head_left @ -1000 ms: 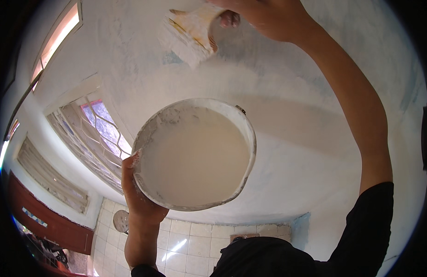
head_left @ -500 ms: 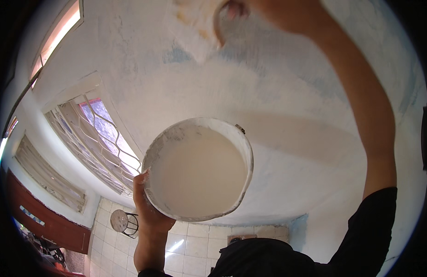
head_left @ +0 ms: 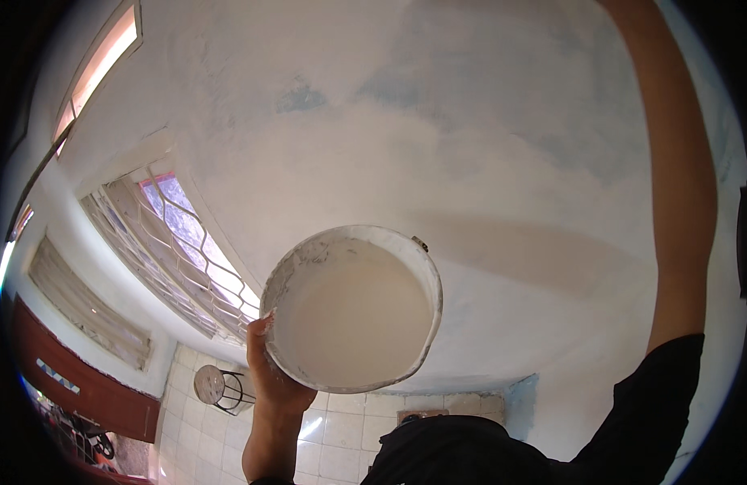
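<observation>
A round bucket (head_left: 353,323) of off-white liquid paint is held up in front of me, its inner wall streaked with dried paint. My left hand (head_left: 283,376) grips the bucket from its lower left, thumb over the rim and white smears on the thumb. Raised high along the right side, my right forearm (head_left: 680,186) runs out past the top edge, so that hand and anything in it are out of sight. Behind the bucket spreads the wall (head_left: 502,153), coated unevenly in white with bluish patches showing through.
To the left is a window with wavy white bars (head_left: 187,234). A round stool (head_left: 212,384) stands on the tiled floor (head_left: 341,436) below. Farther left are a reddish-brown door (head_left: 82,372) and a dark cable (head_left: 42,166) along the wall.
My right hand, which held a blurred whitish tool with orange stains against the upper wall, has gone up and right out of view. The bucket has shifted slightly down and right.
</observation>
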{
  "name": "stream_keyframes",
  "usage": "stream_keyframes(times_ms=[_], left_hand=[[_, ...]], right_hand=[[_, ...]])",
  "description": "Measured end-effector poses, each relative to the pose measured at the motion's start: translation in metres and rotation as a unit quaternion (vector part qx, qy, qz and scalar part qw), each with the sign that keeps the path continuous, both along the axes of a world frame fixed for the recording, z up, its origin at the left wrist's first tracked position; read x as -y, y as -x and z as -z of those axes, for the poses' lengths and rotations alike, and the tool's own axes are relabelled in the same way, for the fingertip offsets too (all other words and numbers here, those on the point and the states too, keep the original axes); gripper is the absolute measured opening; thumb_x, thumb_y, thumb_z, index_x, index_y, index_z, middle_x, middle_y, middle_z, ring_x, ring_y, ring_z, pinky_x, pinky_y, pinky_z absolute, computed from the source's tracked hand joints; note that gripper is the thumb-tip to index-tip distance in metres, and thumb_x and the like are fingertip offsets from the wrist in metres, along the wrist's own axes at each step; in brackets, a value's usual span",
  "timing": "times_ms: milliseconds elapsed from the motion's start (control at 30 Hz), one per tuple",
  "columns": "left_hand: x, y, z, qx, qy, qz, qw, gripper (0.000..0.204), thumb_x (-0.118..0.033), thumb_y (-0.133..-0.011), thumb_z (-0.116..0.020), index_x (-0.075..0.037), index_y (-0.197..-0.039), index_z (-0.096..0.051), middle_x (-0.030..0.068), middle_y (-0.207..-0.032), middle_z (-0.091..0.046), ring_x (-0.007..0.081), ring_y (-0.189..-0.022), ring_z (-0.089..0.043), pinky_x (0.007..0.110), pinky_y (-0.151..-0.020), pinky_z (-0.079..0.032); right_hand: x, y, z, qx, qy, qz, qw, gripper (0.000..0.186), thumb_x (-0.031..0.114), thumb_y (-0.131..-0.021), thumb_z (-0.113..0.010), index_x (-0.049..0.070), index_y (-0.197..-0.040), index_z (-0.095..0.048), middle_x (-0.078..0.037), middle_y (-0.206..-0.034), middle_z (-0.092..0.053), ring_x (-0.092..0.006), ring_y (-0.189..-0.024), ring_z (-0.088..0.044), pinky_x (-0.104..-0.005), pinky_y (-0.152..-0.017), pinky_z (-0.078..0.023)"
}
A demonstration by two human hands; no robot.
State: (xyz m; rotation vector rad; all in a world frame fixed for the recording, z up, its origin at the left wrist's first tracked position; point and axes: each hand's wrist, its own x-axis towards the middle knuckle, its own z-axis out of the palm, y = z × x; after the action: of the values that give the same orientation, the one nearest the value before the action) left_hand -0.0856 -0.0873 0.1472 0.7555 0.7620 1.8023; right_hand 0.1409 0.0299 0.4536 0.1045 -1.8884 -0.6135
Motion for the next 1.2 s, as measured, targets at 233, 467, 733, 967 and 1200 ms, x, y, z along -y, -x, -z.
stream_keyframes(times_ms=[233,467,733,967,1200], left_hand=[[0.005,-0.005,-0.003,-0.044,-0.014,0.006,0.999,0.054,-0.044,-0.083,-0.039,-0.003,-0.118,-0.048,0.0111,-0.109,-0.055,0.0217,-0.100,-0.054,0.036,-0.081,-0.047],[0.006,0.006,-0.007,0.255,0.029,0.133,0.957,0.074,-0.004,-0.063,-0.077,-0.002,-0.120,-0.030,0.0161,-0.113,-0.053,0.0229,-0.102,-0.055,0.035,-0.084,-0.047],[0.003,0.002,0.006,-0.015,-0.026,0.005,1.000,0.054,-0.042,-0.084,-0.037,-0.002,-0.119,-0.047,0.0125,-0.112,-0.053,0.0227,-0.102,-0.053,0.035,-0.083,-0.046],[0.006,0.005,0.014,-0.128,-0.033,-0.059,0.989,0.053,-0.042,-0.084,-0.038,-0.002,-0.118,-0.047,0.0117,-0.110,-0.054,0.0219,-0.100,-0.053,0.035,-0.082,-0.046],[0.002,-0.004,0.016,0.004,-0.012,0.027,1.000,0.053,-0.042,-0.084,-0.038,-0.003,-0.118,-0.048,0.0114,-0.109,-0.055,0.0223,-0.100,-0.054,0.035,-0.081,-0.046]], right_hand=[[-0.014,0.035,0.040,0.150,0.173,0.034,0.973,0.016,0.017,-0.083,-0.058,0.003,-0.077,-0.058,-0.003,-0.060,-0.054,-0.0110,-0.055,-0.050,-0.0270,-0.056,-0.044],[0.006,-0.008,0.000,0.031,0.007,0.134,0.990,0.014,0.017,-0.082,-0.060,0.004,-0.079,-0.059,-0.003,-0.063,-0.057,-0.0114,-0.057,-0.054,-0.0260,-0.056,-0.046],[-0.008,0.025,0.032,0.163,0.194,-0.034,0.967,0.013,0.016,-0.083,-0.058,0.004,-0.078,-0.059,-0.002,-0.060,-0.054,-0.0104,-0.052,-0.052,-0.0269,-0.054,-0.045],[-0.004,0.027,0.012,0.038,0.037,0.130,0.990,0.019,0.018,-0.080,-0.061,0.003,-0.071,-0.056,-0.008,-0.063,-0.057,-0.0167,-0.055,-0.052,-0.0318,-0.058,-0.044],[0.002,0.059,0.041,-0.013,0.037,-0.011,0.999,0.022,0.018,-0.081,-0.059,0.001,-0.068,-0.055,-0.010,-0.060,-0.056,-0.0178,-0.049,-0.052,-0.0315,-0.052,-0.044]])
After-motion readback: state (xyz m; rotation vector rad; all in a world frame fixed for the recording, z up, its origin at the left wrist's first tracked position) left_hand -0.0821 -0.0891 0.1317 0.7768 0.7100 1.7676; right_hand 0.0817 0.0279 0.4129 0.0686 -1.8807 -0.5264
